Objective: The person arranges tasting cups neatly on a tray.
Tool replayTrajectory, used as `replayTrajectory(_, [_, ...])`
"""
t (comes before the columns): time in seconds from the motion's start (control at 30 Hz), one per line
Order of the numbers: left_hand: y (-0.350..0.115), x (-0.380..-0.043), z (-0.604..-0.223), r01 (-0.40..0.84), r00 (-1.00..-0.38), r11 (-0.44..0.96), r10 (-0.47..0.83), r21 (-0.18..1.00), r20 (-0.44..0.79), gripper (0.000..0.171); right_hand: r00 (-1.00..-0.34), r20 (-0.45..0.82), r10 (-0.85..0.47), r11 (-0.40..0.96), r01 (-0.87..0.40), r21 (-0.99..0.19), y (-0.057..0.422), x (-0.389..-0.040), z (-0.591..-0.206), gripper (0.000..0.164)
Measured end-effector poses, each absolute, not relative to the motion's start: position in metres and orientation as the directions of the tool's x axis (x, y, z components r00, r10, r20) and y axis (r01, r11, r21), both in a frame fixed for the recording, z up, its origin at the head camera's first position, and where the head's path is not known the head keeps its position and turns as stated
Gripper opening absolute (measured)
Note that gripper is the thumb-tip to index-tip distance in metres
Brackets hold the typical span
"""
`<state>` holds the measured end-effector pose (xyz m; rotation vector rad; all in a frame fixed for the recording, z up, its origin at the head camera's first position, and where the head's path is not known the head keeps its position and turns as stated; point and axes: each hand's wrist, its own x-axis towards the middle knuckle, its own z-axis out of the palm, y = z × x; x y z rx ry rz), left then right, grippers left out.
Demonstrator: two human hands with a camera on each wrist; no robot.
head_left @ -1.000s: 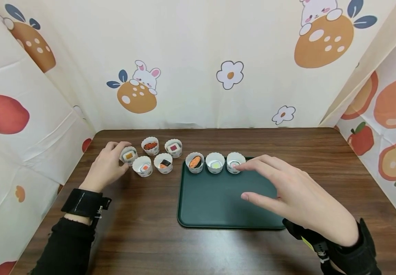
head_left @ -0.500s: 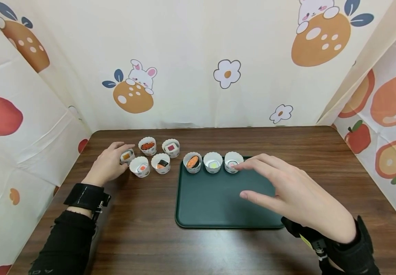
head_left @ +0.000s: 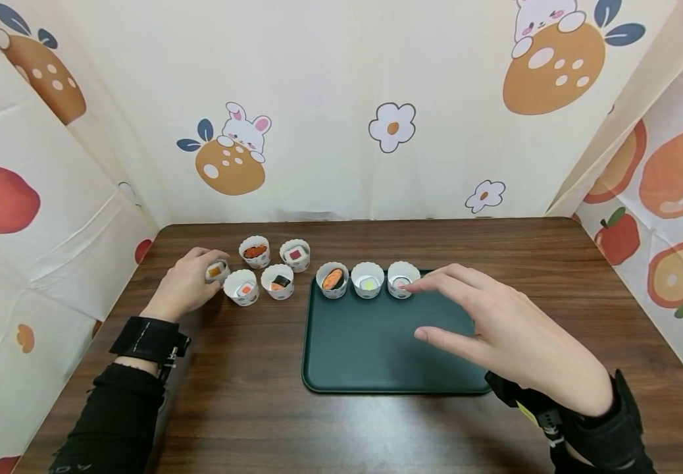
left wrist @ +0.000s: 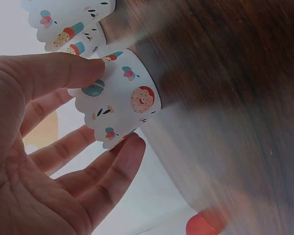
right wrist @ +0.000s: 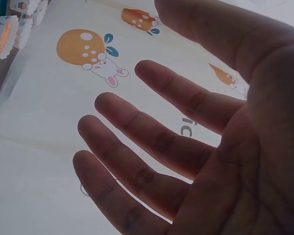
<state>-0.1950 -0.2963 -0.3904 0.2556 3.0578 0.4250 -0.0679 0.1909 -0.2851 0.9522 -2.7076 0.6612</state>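
Observation:
At the left of the table, my left hand pinches a scalloped paper cup holding a toy sushi piece with a yellow top. In the left wrist view, the thumb lies on one side of the printed cup and the fingertips on the other. My right hand hovers over the right part of a dark green tray, its fingers straight and spread, holding nothing. Its index fingertip overlaps the rightmost of three sushi cups along the tray's far edge. The right wrist view shows the bare palm.
Several more sushi cups stand close to the held one: an orange-topped piece, a black-banded piece, a red-topped piece and a pink-centred piece. Printed curtains rise behind and beside the wooden table.
The cup in my left hand leans slightly more toward the palm, and the fingers sit closer around it. My right hand stays over the tray. The head view has shifted slightly.

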Motion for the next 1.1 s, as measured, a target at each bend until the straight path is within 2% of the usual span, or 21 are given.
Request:
replayTrajectory(0.3, [-0.301,-0.195,-0.39,0.153,-0.985,0.95,0.168,0.273,-0.033,0.045,-0.783,0.302,-0.544,0.698,-0.622,-0.353,0.192,-0.069,-0.286,0.048])
replayTrajectory(0.63, [-0.302,-0.192,-0.387,0.115,-0.988,0.955,0.139,0.273,-0.069,0.047,-0.79,0.292,-0.539,0.709,-0.613,-0.35,0.193,-0.069,-0.286,0.047])
replayTrajectory(1.1, [-0.309,-0.187,-0.383,0.13,-0.989,0.951,0.145,0.28,-0.034,0.048,-0.807,0.258,-0.531,0.709,-0.59,-0.386,0.194,-0.07,-0.286,0.042])
